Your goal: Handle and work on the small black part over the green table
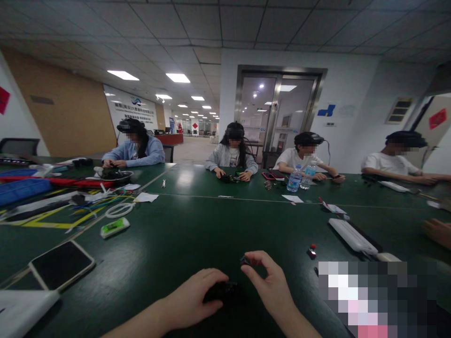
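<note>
Wide dark-green desk (183, 234), smooth-topped. Left hand (193, 298): fingers and thumb curled about one end of a dark, elongated object (228, 290), material unclear, at the near middle of the desk. Right hand (270, 285): thumb and index finger pinching a small dark piece (244, 261), apart from that object's right end. Small red-and-silver item (312, 253) lies farther right.

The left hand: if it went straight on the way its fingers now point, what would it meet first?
Beyond the black object in its grasp, the left hand would probably meet the right hand first, though one view leaves unclear whether that hand is higher.
</note>
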A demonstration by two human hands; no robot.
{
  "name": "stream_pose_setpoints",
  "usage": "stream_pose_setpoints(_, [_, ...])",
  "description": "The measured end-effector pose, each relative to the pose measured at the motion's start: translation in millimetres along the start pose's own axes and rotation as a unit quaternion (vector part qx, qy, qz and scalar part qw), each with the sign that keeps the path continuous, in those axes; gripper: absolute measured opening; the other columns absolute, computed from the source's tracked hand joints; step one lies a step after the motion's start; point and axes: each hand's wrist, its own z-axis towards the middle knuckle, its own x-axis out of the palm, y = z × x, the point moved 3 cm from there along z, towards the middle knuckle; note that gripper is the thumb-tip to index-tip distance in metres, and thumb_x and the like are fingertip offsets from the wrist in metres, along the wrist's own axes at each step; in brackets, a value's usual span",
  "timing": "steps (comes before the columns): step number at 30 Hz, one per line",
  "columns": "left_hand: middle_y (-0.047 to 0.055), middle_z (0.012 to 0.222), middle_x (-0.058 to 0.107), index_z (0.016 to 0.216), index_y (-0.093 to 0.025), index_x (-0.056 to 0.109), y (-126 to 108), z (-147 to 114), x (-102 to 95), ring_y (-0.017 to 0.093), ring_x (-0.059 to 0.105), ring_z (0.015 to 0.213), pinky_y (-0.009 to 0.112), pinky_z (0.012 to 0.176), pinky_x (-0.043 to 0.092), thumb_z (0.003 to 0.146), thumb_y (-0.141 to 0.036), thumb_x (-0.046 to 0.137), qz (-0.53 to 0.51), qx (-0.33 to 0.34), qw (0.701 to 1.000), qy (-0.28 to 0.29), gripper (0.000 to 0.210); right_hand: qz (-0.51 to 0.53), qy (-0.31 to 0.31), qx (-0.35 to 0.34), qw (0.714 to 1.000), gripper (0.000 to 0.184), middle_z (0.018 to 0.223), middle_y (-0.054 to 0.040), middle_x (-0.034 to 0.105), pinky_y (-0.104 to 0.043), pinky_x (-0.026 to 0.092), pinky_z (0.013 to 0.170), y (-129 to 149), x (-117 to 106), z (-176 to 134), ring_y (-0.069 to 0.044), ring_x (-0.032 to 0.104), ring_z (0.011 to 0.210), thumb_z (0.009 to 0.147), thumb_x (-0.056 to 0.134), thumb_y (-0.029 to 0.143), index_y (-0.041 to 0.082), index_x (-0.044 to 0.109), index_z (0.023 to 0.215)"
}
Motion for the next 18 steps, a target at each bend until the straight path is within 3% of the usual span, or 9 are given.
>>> stream_pose_setpoints(6, [0.005,0.122,0.055,0.119,-0.024,0.049,4.6,-0.9,2.1,0.021,0.05,0.11,0.037,0.097,0.038,0.074,-0.024,0.06,-0.011,-0.026,1.0,-0.002,0.047,-0.023,0.097,0.003,0.995,0.015,0.086,-0.0009,0.064,-0.033,0.047,0.076,4.8,7.5,-3.1,-0.019,0.058,0.083,0.073,0.064,0.023,0.025,0.067,0.087])
stream_pose_setpoints(12, [0.005,0.122,0.055,0.12,-0.024,0.048,5.1,-1.2,1.1,0.021,0.05,0.11,0.037,0.097,0.038,0.075,-0.027,0.06,-0.01,-0.02,1.0,-0.004,0.047,-0.078,0.224,-0.019,0.971,0.014,0.084,0.0007,0.064,-0.034,0.043,0.077,8.0,18.4,-8.9,-0.02,0.055,0.085,0.068,0.07,0.022,0.027,0.068,0.082])
stream_pose_setpoints(18, [0.005,0.121,0.055,0.119,-0.024,0.05,4.1,-0.6,1.2,0.021,0.05,0.11,0.037,0.097,0.038,0.073,-0.024,0.06,-0.009,-0.024,1.0,-0.002,0.047,-0.12,0.252,-0.04,0.959,0.015,0.082,0.0008,0.065,-0.032,0.041,0.075,11.0,23.3,-11.4,-0.02,0.055,0.084,0.068,0.071,0.021,0.027,0.068,0.082])
